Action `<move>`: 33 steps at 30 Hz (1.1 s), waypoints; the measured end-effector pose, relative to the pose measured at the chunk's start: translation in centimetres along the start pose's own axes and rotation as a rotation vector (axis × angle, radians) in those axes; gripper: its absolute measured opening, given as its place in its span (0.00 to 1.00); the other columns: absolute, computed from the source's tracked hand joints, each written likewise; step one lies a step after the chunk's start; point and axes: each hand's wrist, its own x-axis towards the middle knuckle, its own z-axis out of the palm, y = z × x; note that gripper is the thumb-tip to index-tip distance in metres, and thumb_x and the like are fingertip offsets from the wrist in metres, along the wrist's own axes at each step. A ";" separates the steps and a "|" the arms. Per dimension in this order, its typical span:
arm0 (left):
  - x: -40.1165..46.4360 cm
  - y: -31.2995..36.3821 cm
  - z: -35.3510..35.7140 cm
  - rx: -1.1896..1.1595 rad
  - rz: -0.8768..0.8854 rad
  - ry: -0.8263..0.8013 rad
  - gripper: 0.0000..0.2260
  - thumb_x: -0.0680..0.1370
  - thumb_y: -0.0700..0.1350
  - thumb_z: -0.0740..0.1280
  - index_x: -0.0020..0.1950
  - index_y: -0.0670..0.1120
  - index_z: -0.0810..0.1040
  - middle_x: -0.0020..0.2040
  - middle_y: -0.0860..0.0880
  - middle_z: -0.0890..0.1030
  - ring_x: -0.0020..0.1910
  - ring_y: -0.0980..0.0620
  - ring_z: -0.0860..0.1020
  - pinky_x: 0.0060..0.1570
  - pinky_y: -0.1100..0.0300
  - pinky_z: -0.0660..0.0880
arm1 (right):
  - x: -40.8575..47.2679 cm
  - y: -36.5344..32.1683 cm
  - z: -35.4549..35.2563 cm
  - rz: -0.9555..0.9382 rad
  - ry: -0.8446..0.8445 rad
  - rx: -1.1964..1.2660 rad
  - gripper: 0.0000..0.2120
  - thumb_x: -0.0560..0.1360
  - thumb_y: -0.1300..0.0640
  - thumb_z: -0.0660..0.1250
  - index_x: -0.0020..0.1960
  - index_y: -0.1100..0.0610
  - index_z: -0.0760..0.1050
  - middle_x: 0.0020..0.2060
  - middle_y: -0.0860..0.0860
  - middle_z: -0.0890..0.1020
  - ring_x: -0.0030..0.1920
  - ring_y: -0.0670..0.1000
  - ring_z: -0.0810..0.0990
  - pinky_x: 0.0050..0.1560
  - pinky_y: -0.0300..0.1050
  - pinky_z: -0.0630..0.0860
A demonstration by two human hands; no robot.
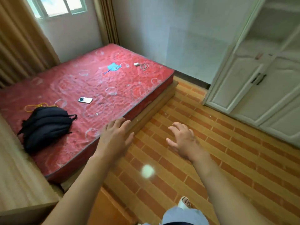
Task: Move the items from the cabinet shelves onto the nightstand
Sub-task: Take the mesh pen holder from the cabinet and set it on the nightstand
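A white cabinet (253, 75) stands at the right, its upper shelves (274, 26) blurred and its lower doors closed; I cannot make out any items on them. A wooden nightstand top (19, 172) lies at the lower left beside the bed. My left hand (115, 137) is stretched out in front of me over the bed's edge, fingers straight, holding nothing. My right hand (183, 140) hovers over the floor with fingers loosely spread and slightly bent, also holding nothing.
A red mattress (90, 82) on a wooden base carries a black backpack (45, 125), a phone (85, 100), a blue item (113, 67), a white charger with cable (141, 65) and an orange cord (37, 106). Orange brick-pattern floor (227, 159) spreads between bed and cabinet.
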 end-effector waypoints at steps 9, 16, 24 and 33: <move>9.0 15.4 -1.5 0.026 0.264 -0.040 0.24 0.80 0.62 0.57 0.74 0.55 0.72 0.73 0.50 0.74 0.73 0.45 0.69 0.71 0.42 0.68 | -4.9 14.3 -9.2 0.295 0.190 0.010 0.27 0.83 0.41 0.63 0.78 0.51 0.69 0.78 0.51 0.68 0.76 0.54 0.66 0.76 0.55 0.66; 16.1 31.0 -1.5 -0.054 0.385 -0.006 0.24 0.82 0.62 0.57 0.76 0.56 0.70 0.76 0.52 0.70 0.75 0.48 0.67 0.75 0.42 0.65 | -7.9 28.2 -18.3 0.405 0.279 0.021 0.27 0.83 0.41 0.61 0.78 0.51 0.67 0.77 0.50 0.68 0.75 0.54 0.67 0.74 0.56 0.66; 22.5 46.5 -0.6 -0.085 0.455 0.035 0.24 0.81 0.61 0.61 0.75 0.54 0.71 0.74 0.51 0.73 0.73 0.47 0.70 0.68 0.44 0.72 | -11.6 41.6 -27.4 0.461 0.341 0.002 0.27 0.82 0.43 0.61 0.78 0.53 0.69 0.74 0.51 0.70 0.73 0.54 0.68 0.71 0.56 0.67; 28.1 57.6 -0.3 -0.079 0.551 0.012 0.25 0.82 0.61 0.61 0.77 0.52 0.70 0.75 0.50 0.72 0.73 0.48 0.70 0.70 0.46 0.71 | -15.6 51.5 -33.8 0.528 0.383 -0.009 0.26 0.83 0.44 0.60 0.78 0.53 0.68 0.76 0.49 0.68 0.74 0.52 0.67 0.73 0.55 0.67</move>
